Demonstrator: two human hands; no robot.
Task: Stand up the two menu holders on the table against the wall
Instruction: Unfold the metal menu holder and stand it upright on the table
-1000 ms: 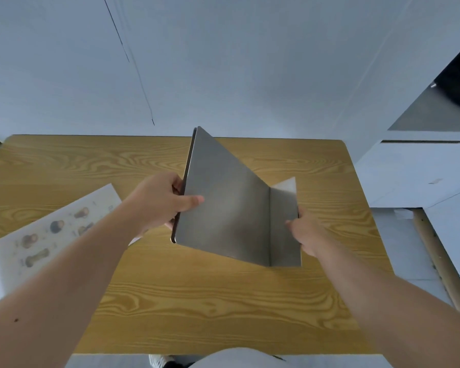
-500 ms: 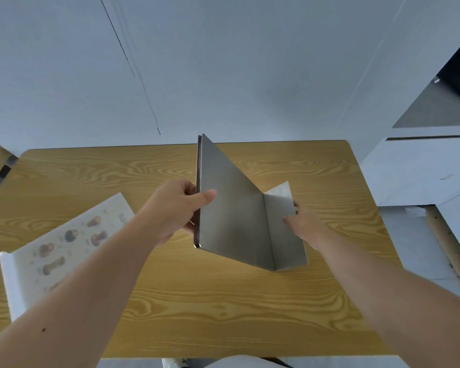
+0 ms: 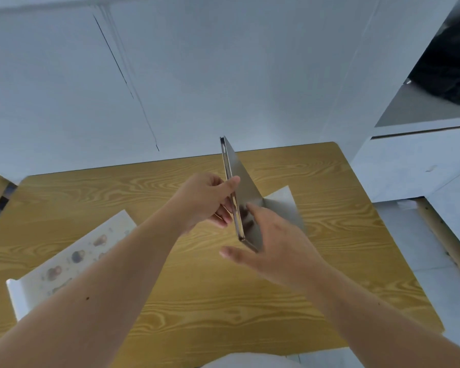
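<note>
A grey metal menu holder [image 3: 239,179] with a folded foot [image 3: 284,205] is held edge-on above the middle of the wooden table [image 3: 316,274]. My left hand [image 3: 205,200] pinches its near edge between thumb and fingers. My right hand [image 3: 274,240] is spread open against the holder's lower right face, fingers apart, not gripping. A second menu holder [image 3: 72,258], showing a white sheet with printed pictures, lies flat on the table at the left, partly hidden by my left forearm.
The pale wall [image 3: 223,75] rises straight behind the table's far edge. To the right of the table stand white cabinets [image 3: 409,168], with floor tiles and a wooden strip [image 3: 446,243] below them.
The holder has turned from showing its broad face to nearly edge-on. My right hand has let go of the foot and moved to the lower face with fingers spread. The view has tilted up.
</note>
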